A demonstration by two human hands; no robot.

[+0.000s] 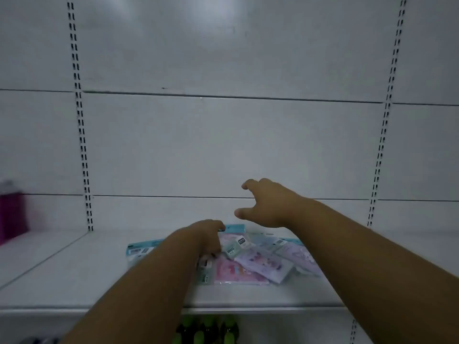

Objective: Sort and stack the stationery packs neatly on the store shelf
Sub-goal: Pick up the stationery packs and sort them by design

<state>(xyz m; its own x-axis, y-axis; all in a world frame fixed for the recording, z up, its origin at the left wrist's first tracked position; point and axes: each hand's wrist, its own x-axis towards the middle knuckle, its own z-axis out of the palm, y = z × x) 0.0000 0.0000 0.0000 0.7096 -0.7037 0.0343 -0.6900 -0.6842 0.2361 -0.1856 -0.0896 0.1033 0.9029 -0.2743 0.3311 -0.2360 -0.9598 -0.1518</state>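
Several stationery packs (250, 263) in pink, lilac and pale blue lie in a loose, overlapping heap on the white shelf (74, 274), near its middle. My left hand (208, 235) rests on the heap with its fingers curled down onto a pack's teal header; whether it grips the pack I cannot tell. My right hand (265, 204) hovers above the back of the heap, fingers spread, holding nothing. My left forearm hides the heap's left part.
A magenta object (12, 212), blurred, stands at the far left on the shelf. Slotted uprights (84, 155) (380, 155) run up the white back panel. Green and dark items (206, 330) sit on the level below the shelf's front edge.
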